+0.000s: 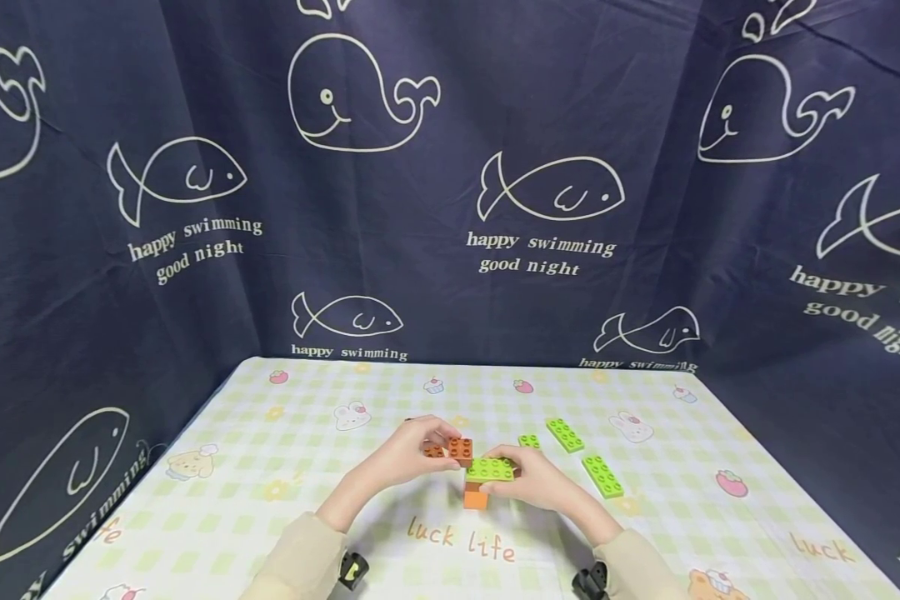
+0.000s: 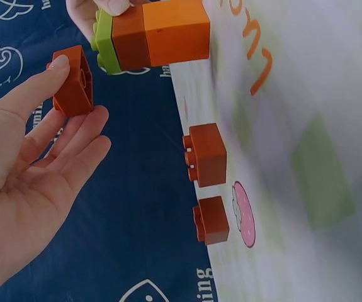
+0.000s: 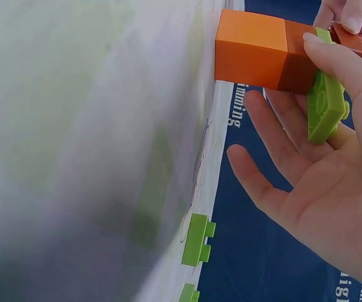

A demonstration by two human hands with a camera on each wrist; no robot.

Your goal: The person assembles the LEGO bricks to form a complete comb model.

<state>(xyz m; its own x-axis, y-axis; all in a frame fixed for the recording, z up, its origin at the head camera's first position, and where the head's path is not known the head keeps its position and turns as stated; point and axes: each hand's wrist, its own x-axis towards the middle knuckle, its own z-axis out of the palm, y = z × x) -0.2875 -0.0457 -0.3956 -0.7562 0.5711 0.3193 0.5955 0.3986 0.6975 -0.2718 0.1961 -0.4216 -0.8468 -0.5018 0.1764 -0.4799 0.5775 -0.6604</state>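
Between thumb and fingers, my left hand [image 1: 408,450] pinches a red-brown toy building brick [image 2: 73,82] with studs on top. That brick is at the left end of a long, flat lime-green brick [image 1: 491,468], slightly above it. My right hand [image 1: 542,479] grips the green brick, thumb on the near side. The green brick tops a small tower, over a brown brick [image 3: 298,56] and a larger orange brick [image 3: 250,49] at the bottom. Its right part sticks out past the tower, toward my right palm.
Two more red-brown bricks, one larger [image 2: 207,155] and one smaller [image 2: 212,220], stand on the table past my left hand. To the right lie lime-green bricks: a small one [image 1: 528,440] and two long ones [image 1: 565,434]. A patterned cloth [image 1: 330,533] covers the table; a dark curtain [image 1: 450,192] hangs behind.
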